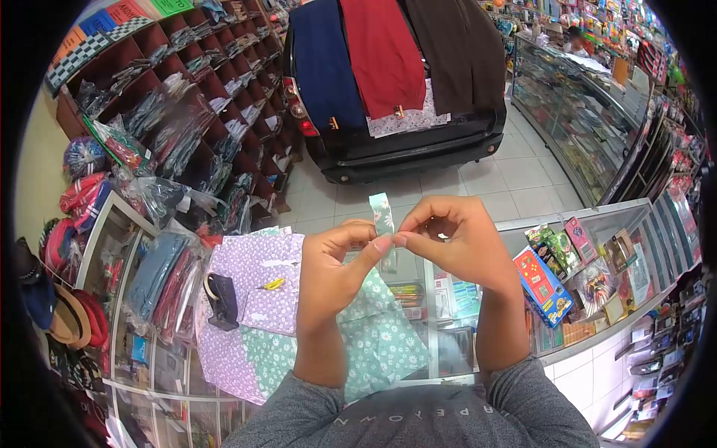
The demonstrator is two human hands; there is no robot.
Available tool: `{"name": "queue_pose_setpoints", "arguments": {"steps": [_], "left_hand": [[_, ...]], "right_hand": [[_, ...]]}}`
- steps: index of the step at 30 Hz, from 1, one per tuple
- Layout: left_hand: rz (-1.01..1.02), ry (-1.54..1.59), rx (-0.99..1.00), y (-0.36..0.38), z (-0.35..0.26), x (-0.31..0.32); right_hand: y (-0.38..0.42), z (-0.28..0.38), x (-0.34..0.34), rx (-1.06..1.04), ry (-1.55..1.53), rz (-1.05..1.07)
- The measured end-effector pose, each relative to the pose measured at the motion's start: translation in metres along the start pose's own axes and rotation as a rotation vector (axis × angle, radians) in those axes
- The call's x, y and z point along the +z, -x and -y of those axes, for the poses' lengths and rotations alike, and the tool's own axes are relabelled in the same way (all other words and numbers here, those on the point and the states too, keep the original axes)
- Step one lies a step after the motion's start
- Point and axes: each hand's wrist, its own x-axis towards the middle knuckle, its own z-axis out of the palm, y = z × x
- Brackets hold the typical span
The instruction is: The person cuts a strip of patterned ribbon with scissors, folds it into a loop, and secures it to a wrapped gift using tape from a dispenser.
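Observation:
A narrow strip of green daisy-print paper [382, 212] stands upright above the glass counter, held between both hands. My left hand [336, 269] is closed on it, thumb and fingers pinching its lower part. From the other side, my right hand [457, 237] pinches at the strip's right edge with thumb and index fingertip. Below them lies a larger green daisy-print sheet [382, 340], partly behind my left forearm. Purple flowered paper [254, 257] is to the left, with a black tape dispenser [222, 302] and a small yellow cutter [274, 284] on top.
Bagged clothes [160, 276] are stacked at the counter's left. Boxed toys [543, 284] lie on the right of the glass counter [597, 224]. Beyond it, trousers [381, 56] drape over a black car rear [396, 153]. Shelves [179, 97] hold packed garments; a person [576, 43] is at far right.

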Motion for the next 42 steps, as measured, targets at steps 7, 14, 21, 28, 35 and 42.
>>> {"name": "queue_pose_setpoints", "arguments": {"steps": [7,14,21,28,35,42], "left_hand": [[0.005,-0.042,0.053,0.001,0.003,-0.002],[-0.014,-0.060,0.115,-0.001,0.006,0.000],[0.012,-0.087,0.169,-0.001,0.006,0.000],[0.024,-0.339,0.551,-0.011,0.000,0.001],[0.034,-0.226,0.629,-0.003,-0.006,0.005],[0.039,-0.220,0.773,0.001,-0.006,0.002]], "right_hand": [[0.000,0.000,-0.003,-0.007,0.012,0.012],[0.002,0.001,-0.006,-0.070,0.006,0.038],[0.005,0.010,-0.014,-0.254,0.173,0.084],[0.010,0.025,-0.007,-0.418,0.321,-0.008],[0.009,0.024,0.003,-0.669,0.339,-0.082],[0.014,0.025,0.014,-0.780,0.284,-0.119]]}}
